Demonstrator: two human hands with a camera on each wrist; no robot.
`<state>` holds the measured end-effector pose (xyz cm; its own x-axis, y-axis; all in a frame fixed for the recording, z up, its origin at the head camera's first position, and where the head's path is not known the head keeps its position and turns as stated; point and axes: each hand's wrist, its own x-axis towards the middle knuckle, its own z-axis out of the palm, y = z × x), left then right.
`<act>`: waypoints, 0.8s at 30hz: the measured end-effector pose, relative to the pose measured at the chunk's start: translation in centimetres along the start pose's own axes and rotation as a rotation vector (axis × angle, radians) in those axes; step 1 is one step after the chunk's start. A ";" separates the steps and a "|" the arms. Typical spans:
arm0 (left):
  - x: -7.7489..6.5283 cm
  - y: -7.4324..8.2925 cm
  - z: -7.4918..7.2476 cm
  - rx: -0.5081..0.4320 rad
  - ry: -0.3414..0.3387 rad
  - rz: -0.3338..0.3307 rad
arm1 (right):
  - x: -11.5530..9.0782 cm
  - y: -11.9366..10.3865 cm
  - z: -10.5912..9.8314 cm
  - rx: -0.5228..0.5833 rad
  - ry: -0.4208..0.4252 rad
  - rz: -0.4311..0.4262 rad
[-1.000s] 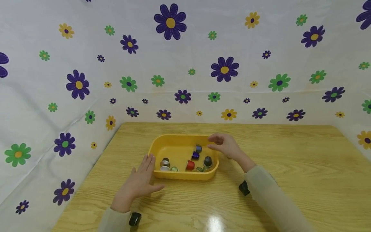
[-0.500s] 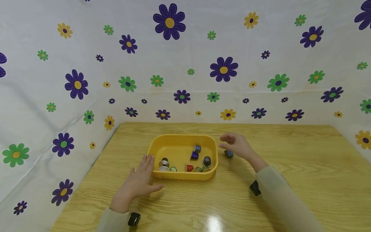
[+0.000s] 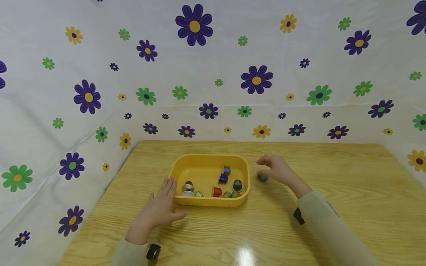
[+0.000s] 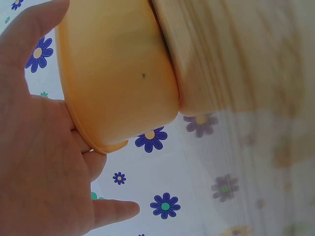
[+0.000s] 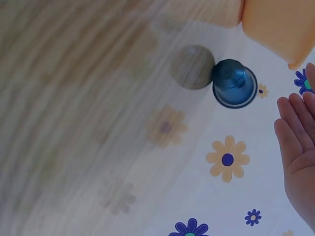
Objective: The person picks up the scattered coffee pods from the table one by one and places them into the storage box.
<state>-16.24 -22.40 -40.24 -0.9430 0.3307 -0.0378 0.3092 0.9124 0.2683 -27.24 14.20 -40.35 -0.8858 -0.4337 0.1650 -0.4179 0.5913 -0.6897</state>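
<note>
A yellow plastic tub [image 3: 199, 201] with rounded corners stands on the wooden table. My left hand [image 3: 156, 212] rests its straight fingers on the tub's left rim, thumb spread towards the front; the left wrist view shows the palm [image 4: 44, 162] beside the tub's wall. To the right of the tub, my right hand [image 3: 276, 170] hovers with bent, parted fingers. Just below its fingertips a blue coffee capsule [image 3: 263, 178] sits on the table, partly hidden by the thumb. In the right wrist view this capsule [image 5: 232, 82] stands apart from the fingers [image 5: 295, 118].
Inside the tub lie several coffee capsules, among them a red one [image 3: 217, 191], a purple one [image 3: 223, 178], a blue one [image 3: 226, 170] and a dark one [image 3: 237, 185]. A flower-patterned white sheet [image 3: 213, 66] hangs behind and left of the table [image 3: 332, 177].
My right hand has moved right, from over the tub's right rim to above the blue capsule on the table, which has come into view. My left hand stays at the tub.
</note>
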 end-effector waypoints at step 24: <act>0.0 -0.1 0.0 0.013 0.010 0.006 | -0.2 0.6 0.0 -0.381 -0.180 0.005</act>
<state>-16.26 -22.47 -40.27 -0.9425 0.3332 -0.0264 0.3159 0.9137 0.2557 -27.34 14.62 -40.81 -0.8527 -0.5223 0.0138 -0.4887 0.7879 -0.3747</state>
